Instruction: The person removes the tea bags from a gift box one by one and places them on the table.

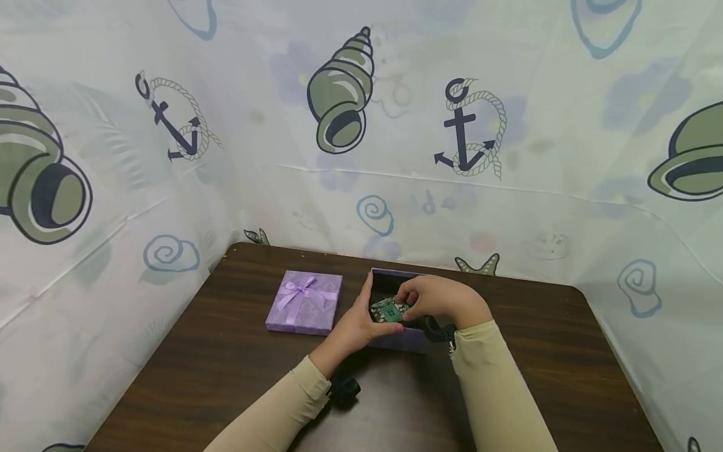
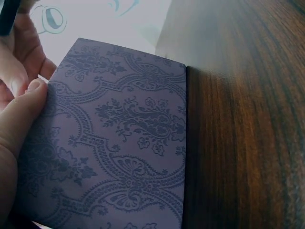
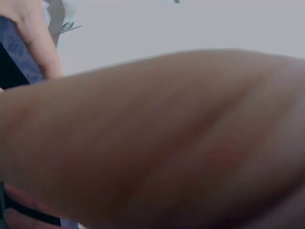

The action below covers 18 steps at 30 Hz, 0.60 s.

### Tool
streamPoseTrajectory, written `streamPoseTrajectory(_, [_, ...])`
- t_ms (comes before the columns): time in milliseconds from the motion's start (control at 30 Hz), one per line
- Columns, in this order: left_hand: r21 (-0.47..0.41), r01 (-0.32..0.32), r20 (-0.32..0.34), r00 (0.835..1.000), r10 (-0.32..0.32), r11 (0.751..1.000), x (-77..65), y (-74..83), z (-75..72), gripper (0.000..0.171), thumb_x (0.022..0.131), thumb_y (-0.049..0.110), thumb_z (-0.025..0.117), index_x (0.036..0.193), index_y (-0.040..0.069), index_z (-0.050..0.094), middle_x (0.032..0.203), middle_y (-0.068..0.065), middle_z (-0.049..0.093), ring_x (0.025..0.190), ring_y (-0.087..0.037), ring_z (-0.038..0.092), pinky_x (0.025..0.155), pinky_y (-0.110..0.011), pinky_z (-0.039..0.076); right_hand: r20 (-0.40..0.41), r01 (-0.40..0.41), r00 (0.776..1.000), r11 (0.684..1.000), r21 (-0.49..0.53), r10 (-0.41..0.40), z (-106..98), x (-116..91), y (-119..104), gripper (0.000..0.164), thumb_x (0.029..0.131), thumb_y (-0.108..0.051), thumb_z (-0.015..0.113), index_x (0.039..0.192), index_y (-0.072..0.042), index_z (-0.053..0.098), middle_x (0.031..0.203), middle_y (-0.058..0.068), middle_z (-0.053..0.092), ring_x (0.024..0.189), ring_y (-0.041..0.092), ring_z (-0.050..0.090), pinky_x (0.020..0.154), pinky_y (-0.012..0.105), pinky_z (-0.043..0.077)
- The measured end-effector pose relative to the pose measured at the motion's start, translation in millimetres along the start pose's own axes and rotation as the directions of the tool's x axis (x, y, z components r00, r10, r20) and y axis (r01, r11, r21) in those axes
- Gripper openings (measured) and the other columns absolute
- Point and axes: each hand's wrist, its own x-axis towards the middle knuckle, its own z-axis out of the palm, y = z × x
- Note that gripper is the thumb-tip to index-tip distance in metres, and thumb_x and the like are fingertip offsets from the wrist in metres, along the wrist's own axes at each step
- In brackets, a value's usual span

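Note:
A purple patterned gift box (image 1: 400, 341) stands on the table with its dark inside facing up. My left hand (image 1: 354, 321) holds the box at its left side, thumb along the front rim and fingers at the left wall. In the left wrist view, the thumb rests near the top edge of the embossed box wall (image 2: 119, 124). My right hand (image 1: 446, 298) reaches over the box and pinches the right edge of a green circuit board (image 1: 388, 311) within the opening. In the right wrist view, the right hand (image 3: 152, 143) fills most of the picture and hides the board.
Left of the box lies its purple lid (image 1: 305, 304), with a ribbon bow on top. Both rest on a dark brown wooden table (image 1: 226, 351). Behind it hangs a pale curtain (image 1: 407, 188) printed with shells and anchors.

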Motion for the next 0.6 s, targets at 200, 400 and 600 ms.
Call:
streamPoseTrajectory(200, [-0.021,-0.006,0.007,1.000,0.006,1.000,0.9,-3.0,-0.2,0.137,0.083,0.058,0.093,0.172,0.049,-0.011,0.180,-0.022,0.023,0.150,-0.044,0.052,0.119,-0.065,0.045,0.068,-0.015,0.998,1.000,-0.009,0.016,-2,17,-4,0.025,0.100,-0.026,0.081,0.122,-0.015,0.079,0.124,0.003,0.075,0.099,0.019,0.068,0.090,0.043,0.061])
streamPoseTrajectory(400, [-0.015,-0.013,0.009,1.000,0.013,1.000,1.9,-5.2,0.4,0.137,0.083,0.061,0.092,0.171,0.051,-0.013,0.181,-0.021,0.023,0.157,-0.045,0.043,0.121,-0.066,0.043,0.105,-0.089,0.991,0.995,0.037,0.084,1,28,-3,0.023,0.101,-0.030,0.079,0.121,-0.017,0.079,0.119,-0.001,0.073,0.082,0.021,0.062,0.085,0.050,0.062])
streamPoseTrajectory(600, [-0.020,-0.007,0.013,1.000,0.007,1.000,0.1,-2.6,0.5,0.137,0.083,0.059,0.092,0.171,0.049,-0.012,0.181,-0.022,0.022,0.157,-0.046,0.043,0.121,-0.066,0.043,0.092,-0.127,0.988,0.991,0.039,0.123,5,41,4,0.034,0.101,-0.032,0.080,0.130,-0.015,0.076,0.122,0.001,0.072,0.082,0.021,0.061,0.078,0.042,0.060])
